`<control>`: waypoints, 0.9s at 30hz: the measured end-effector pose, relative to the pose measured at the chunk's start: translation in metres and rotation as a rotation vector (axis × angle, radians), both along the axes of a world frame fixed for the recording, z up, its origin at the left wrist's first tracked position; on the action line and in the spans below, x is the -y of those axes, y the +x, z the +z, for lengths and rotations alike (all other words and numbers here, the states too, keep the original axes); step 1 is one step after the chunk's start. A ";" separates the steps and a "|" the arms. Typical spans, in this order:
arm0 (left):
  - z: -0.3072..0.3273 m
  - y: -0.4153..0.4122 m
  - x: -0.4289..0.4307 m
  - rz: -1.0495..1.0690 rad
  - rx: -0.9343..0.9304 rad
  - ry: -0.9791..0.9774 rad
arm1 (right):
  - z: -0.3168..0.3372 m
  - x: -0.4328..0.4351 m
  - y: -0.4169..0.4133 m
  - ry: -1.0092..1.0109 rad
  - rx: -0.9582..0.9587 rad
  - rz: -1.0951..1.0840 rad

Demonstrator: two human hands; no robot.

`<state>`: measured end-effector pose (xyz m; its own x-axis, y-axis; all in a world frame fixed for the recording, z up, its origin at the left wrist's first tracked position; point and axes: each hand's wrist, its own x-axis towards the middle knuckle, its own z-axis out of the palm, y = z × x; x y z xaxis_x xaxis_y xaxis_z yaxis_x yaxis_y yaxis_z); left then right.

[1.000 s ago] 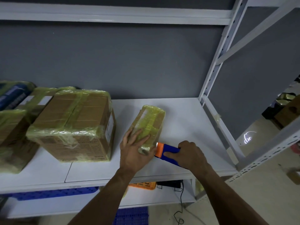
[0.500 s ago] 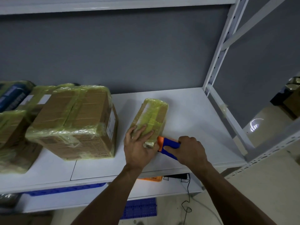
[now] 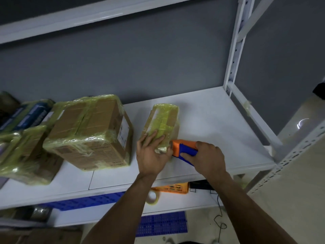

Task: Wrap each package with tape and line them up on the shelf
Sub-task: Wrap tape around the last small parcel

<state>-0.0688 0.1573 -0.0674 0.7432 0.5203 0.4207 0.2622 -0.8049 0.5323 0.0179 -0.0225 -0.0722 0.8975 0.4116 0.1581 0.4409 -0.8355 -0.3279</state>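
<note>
Yellowish clear tape covers the small package, which lies flat on the white shelf, near a large taped box to its left. I see the left hand pressing on the package's near end, fingers straight and spread, likely to steady it and smooth the tape. The right hand grips an orange and blue tool, fingers curled round its blue handle. The orange nose touches the package's near corner; I judge this is to cut or finish the tape. More taped packages line the far left, so this one probably joins them next. A tape roll lies on the shelf below.
</note>
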 end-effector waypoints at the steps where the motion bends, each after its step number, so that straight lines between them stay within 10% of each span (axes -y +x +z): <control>1: 0.001 -0.001 0.002 0.008 -0.009 0.004 | -0.001 0.002 -0.001 0.011 0.001 0.007; 18: -0.006 -0.027 0.040 0.180 -0.211 0.100 | -0.006 0.065 0.019 0.656 -0.269 -0.193; 27: 0.001 -0.024 -0.013 -0.214 -0.201 0.004 | -0.002 0.078 0.029 0.864 -0.341 -0.347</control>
